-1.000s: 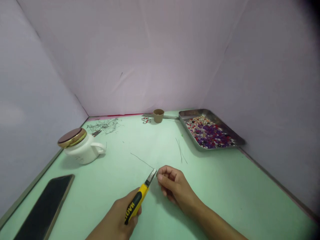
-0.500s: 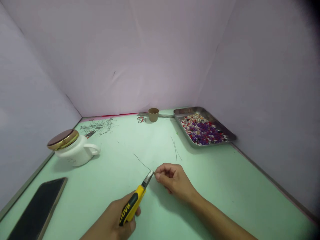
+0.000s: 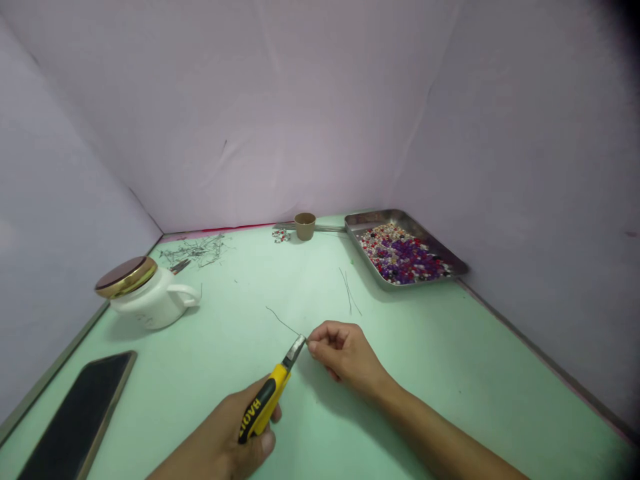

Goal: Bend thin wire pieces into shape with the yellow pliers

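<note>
My left hand [image 3: 240, 430] is wrapped round the yellow and black handles of a pair of pliers [image 3: 267, 399]. Their metal jaws point up and away, closed on a thin dark wire [image 3: 283, 320]. One length of that wire runs out to the upper left of the jaws with a slight bend. Right beside the jaw tip, my right hand [image 3: 345, 350] pinches the wire's other end between thumb and forefinger. What lies under the fingertips is mostly hidden. Two loose wires [image 3: 349, 291] rest on the green table [image 3: 400, 347] beyond my right hand.
A metal tray [image 3: 385, 283] of mixed beads stands at the back right. Near the back are a small brown cup [image 3: 305, 227], a few red and white beaded pieces [image 3: 281, 235] and tangled wire pieces [image 3: 200, 250]. At left are a lidded white mug [image 3: 155, 303] and a phone [image 3: 80, 417].
The view has tilted slightly, so the table's contents sit a little higher. Both hands keep their hold on the pliers and wire, with hardly any movement between them.
</note>
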Demonstrator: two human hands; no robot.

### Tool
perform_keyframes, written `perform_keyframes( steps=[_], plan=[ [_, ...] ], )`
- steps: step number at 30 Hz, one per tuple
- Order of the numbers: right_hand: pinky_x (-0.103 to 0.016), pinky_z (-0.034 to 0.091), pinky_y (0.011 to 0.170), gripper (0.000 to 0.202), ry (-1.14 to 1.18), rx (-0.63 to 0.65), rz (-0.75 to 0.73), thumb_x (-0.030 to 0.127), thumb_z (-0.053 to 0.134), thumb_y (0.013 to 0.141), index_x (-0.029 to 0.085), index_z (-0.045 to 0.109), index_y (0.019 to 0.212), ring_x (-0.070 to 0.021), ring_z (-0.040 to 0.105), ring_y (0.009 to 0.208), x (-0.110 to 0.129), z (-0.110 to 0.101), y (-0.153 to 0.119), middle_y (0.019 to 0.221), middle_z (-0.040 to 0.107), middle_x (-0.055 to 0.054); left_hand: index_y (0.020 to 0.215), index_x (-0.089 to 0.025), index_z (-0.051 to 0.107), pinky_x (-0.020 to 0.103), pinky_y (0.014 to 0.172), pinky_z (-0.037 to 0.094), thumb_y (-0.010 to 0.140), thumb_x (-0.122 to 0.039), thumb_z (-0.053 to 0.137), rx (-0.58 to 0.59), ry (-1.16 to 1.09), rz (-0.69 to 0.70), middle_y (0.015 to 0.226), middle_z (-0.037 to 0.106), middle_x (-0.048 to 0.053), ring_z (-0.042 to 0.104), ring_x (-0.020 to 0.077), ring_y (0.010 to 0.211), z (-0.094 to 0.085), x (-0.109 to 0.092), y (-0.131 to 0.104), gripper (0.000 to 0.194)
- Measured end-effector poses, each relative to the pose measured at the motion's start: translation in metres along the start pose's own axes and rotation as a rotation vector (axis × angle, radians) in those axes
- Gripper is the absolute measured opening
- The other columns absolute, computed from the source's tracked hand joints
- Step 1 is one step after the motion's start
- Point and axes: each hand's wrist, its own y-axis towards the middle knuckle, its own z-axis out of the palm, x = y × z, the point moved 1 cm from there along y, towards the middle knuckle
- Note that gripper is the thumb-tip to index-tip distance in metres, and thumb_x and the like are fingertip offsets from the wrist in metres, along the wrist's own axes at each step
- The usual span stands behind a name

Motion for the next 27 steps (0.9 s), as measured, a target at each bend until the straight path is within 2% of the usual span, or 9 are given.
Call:
perform_keyframes(
  steps=[6, 10, 13, 15, 19, 22, 24, 27],
  plan=[
    [-0.017, 0.026, 0.032, 0.006, -0.035, -0.018, -0.01, 0.02, 0.055, 0.066, 0.014, 0.055, 0.064, -0.0038, 0.033, 0.032, 0.0, 0.002, -0.001, 0.041, 0.041, 0.008, 0.101, -0.02, 0.048, 0.026, 0.079, 0.036, 0.077, -0.036, 0.046, -0.05, 0.013, -0.031, 0.102, 0.055, 0.002, 0.048, 0.02, 0.092, -0.001, 0.008, -0.003, 0.029],
    [-0.017, 0.025, 0.032, 0.005, -0.057, -0.034, 0.011, 0.019, 0.055, 0.066, 0.015, 0.054, 0.063, -0.0042, 0.034, 0.033, -0.001, 0.003, -0.002, 0.041, 0.042, 0.007, 0.101, -0.019, 0.047, 0.023, 0.071, 0.038, 0.076, -0.034, 0.047, -0.047, 0.035, -0.028, 0.095, 0.057, 0.001, 0.05, 0.0191, 0.086, 0.0, 0.009, -0.003, 0.029],
    [-0.017, 0.025, 0.033, 0.005, -0.083, -0.048, -0.008, 0.019, 0.055, 0.065, 0.015, 0.054, 0.061, -0.0042, 0.034, 0.034, -0.002, 0.003, -0.001, 0.041, 0.042, 0.007, 0.092, -0.019, 0.05, 0.02, 0.065, 0.038, 0.073, -0.026, 0.047, -0.052, 0.065, 0.024, 0.086, 0.058, -0.001, 0.051, 0.0172, 0.08, 0.001, 0.006, -0.001, 0.02],
    [-0.017, 0.025, 0.033, 0.005, -0.098, -0.061, -0.022, 0.018, 0.055, 0.065, 0.015, 0.055, 0.061, -0.0039, 0.034, 0.034, -0.003, 0.002, -0.001, 0.042, 0.042, 0.007, 0.088, -0.018, 0.051, 0.02, 0.065, 0.039, 0.073, -0.022, 0.046, -0.08, 0.091, 0.054, 0.085, 0.058, -0.001, 0.051, 0.0166, 0.078, 0.002, 0.004, 0.0, 0.016],
    [-0.016, 0.025, 0.033, 0.005, -0.089, -0.071, -0.009, 0.018, 0.055, 0.065, 0.015, 0.055, 0.061, -0.0036, 0.034, 0.034, 0.0, 0.001, -0.003, 0.043, 0.043, 0.007, 0.092, -0.018, 0.052, 0.02, 0.072, 0.04, 0.071, -0.018, 0.046, -0.157, 0.1, 0.057, 0.09, 0.06, 0.0, 0.054, 0.0178, 0.084, 0.006, -0.001, 0.0, 0.021],
    [-0.017, 0.025, 0.032, 0.006, -0.057, -0.061, 0.022, 0.019, 0.055, 0.064, 0.015, 0.054, 0.06, -0.0038, 0.035, 0.032, 0.004, 0.002, -0.005, 0.041, 0.043, 0.007, 0.091, -0.018, 0.054, 0.021, 0.074, 0.042, 0.072, -0.017, 0.044, -0.239, 0.139, 0.079, 0.086, 0.061, 0.001, 0.056, 0.0182, 0.083, 0.011, 0.0, 0.0, 0.021],
    [-0.017, 0.025, 0.031, 0.007, -0.035, -0.061, 0.044, 0.018, 0.055, 0.064, 0.014, 0.053, 0.059, -0.0039, 0.035, 0.031, 0.006, 0.004, -0.007, 0.041, 0.043, 0.007, 0.103, -0.017, 0.053, 0.023, 0.076, 0.043, 0.073, -0.015, 0.042, -0.294, 0.225, 0.121, 0.092, 0.06, 0.004, 0.055, 0.02, 0.087, 0.015, 0.005, 0.002, 0.032],
    [-0.017, 0.026, 0.031, 0.007, -0.016, -0.067, 0.076, 0.019, 0.055, 0.064, 0.014, 0.053, 0.059, -0.0037, 0.035, 0.031, 0.006, 0.007, -0.008, 0.043, 0.045, 0.007, 0.131, -0.011, 0.03, 0.028, 0.083, 0.04, 0.068, -0.003, 0.038, -0.368, 0.435, 0.11, 0.115, 0.052, 0.013, 0.05, 0.0239, 0.101, 0.022, 0.016, 0.007, 0.064]
  ],
)
